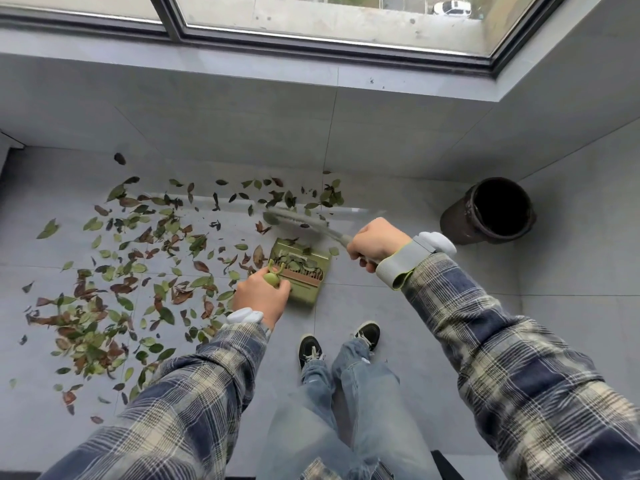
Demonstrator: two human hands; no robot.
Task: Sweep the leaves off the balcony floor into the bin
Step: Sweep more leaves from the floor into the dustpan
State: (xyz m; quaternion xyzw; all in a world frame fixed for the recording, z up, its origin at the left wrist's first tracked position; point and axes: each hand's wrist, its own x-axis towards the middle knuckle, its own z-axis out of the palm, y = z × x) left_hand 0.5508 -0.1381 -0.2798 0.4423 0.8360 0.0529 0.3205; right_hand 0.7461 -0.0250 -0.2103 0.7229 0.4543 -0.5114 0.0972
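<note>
The broom [298, 221] handle is gripped in the closed right hand [375, 244], its blurred head lying just beyond the dustpan [304, 271]. The dustpan's handle is clasped by the left hand [261, 296], and a small load of leaves is already held in the pan. Most leaves [104, 289] are scattered over the floor [415, 323] to the left, well apart from the bin [491, 211] by the right wall. If the pan is tilted or the stroke is made too briskly, gathered leaves could be flicked back out.
</note>
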